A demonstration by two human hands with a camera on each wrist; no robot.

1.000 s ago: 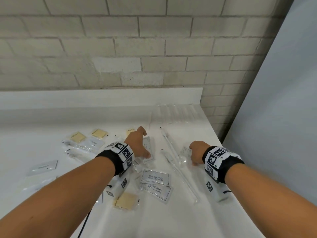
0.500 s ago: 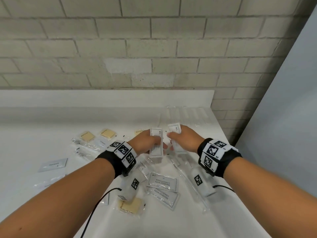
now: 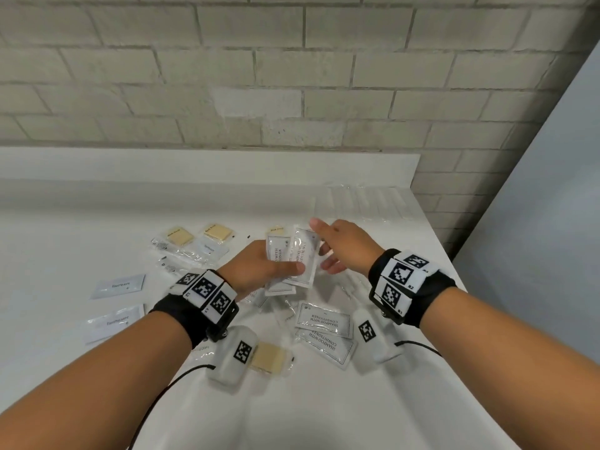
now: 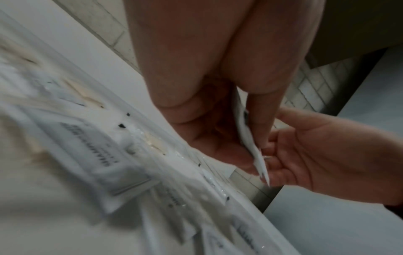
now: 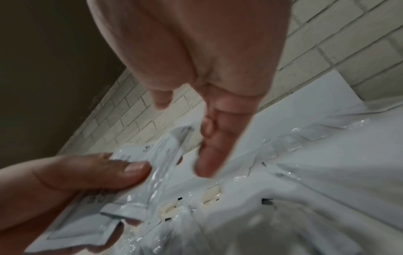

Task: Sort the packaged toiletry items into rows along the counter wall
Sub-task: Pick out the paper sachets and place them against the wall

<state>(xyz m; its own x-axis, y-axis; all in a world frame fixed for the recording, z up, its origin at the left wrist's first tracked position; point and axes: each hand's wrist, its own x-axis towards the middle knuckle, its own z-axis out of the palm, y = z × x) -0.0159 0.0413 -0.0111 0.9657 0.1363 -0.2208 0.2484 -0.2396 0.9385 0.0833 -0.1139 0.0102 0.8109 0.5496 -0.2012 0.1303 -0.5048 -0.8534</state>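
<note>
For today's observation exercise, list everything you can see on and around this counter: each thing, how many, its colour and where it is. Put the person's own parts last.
Held shampoo sachets: two, white, in the left hand above the pile.
Shampoo sachets on the counter: two, white, overlapping, near centre.
Soap packets: at least four, pale yellow in clear wrap; three towards the wall, one by the left wrist.
Toothpaste sachets: two, white, far left.
Clear-wrapped long items: a row, transparent, against the wall at right; count unclear.
Counter: one, white.
Brick wall: one, pale grey, behind.
Left hand: pinches the sachets.
Right hand: fingers straight, beside the sachets.
</note>
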